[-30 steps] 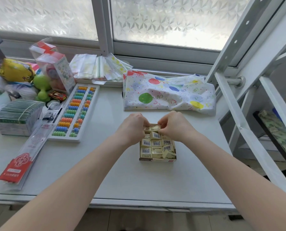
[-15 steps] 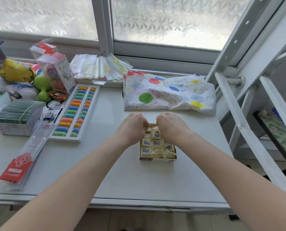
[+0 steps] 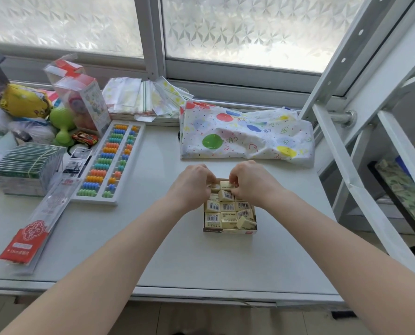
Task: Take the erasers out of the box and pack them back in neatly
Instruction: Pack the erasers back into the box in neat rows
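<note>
The box [image 3: 229,230] of erasers [image 3: 228,207] sits mid-table [image 3: 201,262], abacus [image 3: 109,160] to its left (cloth [image 3: 245,134] behind).

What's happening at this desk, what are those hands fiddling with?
A person is working over a small open cardboard box packed with cream-coloured wrapped erasers on the white desk. Both hands are at the far end of the box: the left hand and right hand have curled fingers on erasers in the back row. Most erasers lie flat in rows, but one near the front right corner sits tilted. A colourful bead abacus lies off to the left, untouched.
</note>
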A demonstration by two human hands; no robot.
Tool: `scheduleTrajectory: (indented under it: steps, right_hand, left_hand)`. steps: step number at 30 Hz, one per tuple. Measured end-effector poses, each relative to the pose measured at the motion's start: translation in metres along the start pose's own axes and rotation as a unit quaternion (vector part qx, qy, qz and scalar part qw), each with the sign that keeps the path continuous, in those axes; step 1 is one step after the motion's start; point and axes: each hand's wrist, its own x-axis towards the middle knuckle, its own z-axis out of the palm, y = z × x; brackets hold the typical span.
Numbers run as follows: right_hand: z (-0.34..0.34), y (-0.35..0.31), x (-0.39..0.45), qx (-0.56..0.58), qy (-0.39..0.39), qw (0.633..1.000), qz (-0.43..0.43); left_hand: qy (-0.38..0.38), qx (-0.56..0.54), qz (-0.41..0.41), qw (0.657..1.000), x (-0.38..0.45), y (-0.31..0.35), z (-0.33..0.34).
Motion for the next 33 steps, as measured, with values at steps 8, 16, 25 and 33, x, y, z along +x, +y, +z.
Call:
scheduleTrajectory:
  steps: [8,16,25,33]
  right_hand:
    - [0.006,-0.001,0.002,-0.016,0.016,1.000,0.014]
    - [-0.011,0.014,-0.001,0.016,-0.012,1.000,0.020]
    - [-0.017,0.024,-0.001,-0.046,-0.039,0.998,-0.003]
    - [-0.012,0.019,-0.001,-0.060,-0.076,0.995,0.014]
  left_hand:
    - [0.008,0.017,0.020,1.000,-0.003,0.004,0.004]
    - [0.006,0.092,0.040,0.995,0.003,0.012,0.005]
    - [-0.010,0.114,0.061,0.992,0.013,0.015,0.005]
    - [-0.050,0.136,0.066,0.987,0.012,0.014,0.001]
